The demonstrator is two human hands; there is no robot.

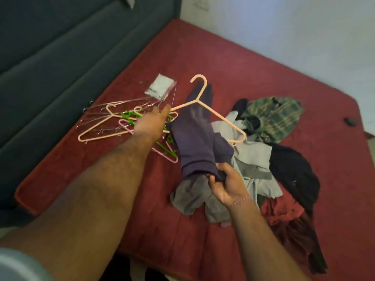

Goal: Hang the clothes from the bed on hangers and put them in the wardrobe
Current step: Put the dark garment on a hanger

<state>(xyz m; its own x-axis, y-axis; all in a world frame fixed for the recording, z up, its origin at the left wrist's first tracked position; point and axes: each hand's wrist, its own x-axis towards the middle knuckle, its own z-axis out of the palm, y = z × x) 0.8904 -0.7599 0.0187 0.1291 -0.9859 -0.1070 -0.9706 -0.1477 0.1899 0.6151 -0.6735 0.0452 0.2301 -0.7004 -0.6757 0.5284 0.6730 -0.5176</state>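
A peach plastic hanger [211, 110] is held above the red bed [233, 57], hook pointing away from me. A dark purple garment [194, 142] is draped through it. My left hand [151, 123] grips the hanger's left corner, which is hidden in the palm. My right hand [225, 183] pinches the purple garment's lower end. Beneath lie a grey garment [249, 157], a brownish-grey one [190, 195], a green plaid shirt [276, 116], a black garment [292, 171] and a dark red one [288, 222].
A pile of spare hangers [113, 122], peach, pink, green and wire, lies on the bed left of my left hand. A clear plastic packet [161, 86] sits behind them. A dark grey headboard [50, 57] runs along the left; a pale wall is behind the bed.
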